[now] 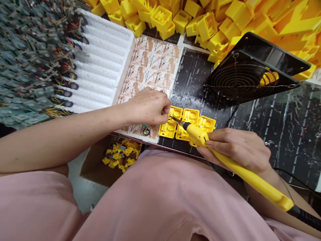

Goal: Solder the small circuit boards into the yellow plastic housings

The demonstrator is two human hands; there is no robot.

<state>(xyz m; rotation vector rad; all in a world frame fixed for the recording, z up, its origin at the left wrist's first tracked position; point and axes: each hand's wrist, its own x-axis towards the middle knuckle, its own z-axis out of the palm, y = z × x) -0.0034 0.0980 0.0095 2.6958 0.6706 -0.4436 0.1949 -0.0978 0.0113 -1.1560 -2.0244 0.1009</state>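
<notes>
My right hand (238, 150) is wrapped round a yellow soldering iron (230, 164), whose metal tip points left and down at the yellow plastic housings (190, 115). Several of these housings sit side by side in rows near the table's front edge. Over the left end of the rows, my left hand (150, 105) is closed in a pinch close to the iron's tip. What its fingers hold is hidden. Just below that hand lies a small round part with thin wires (146, 132).
A white foam tray (102, 60) stands at left, beside a mass of wired circuit boards (30, 60). Yellow cases (238, 16) are heaped at the back. A black fan (250, 72) stands at right. Below the edge, a cardboard box (94, 164) holds yellow pieces.
</notes>
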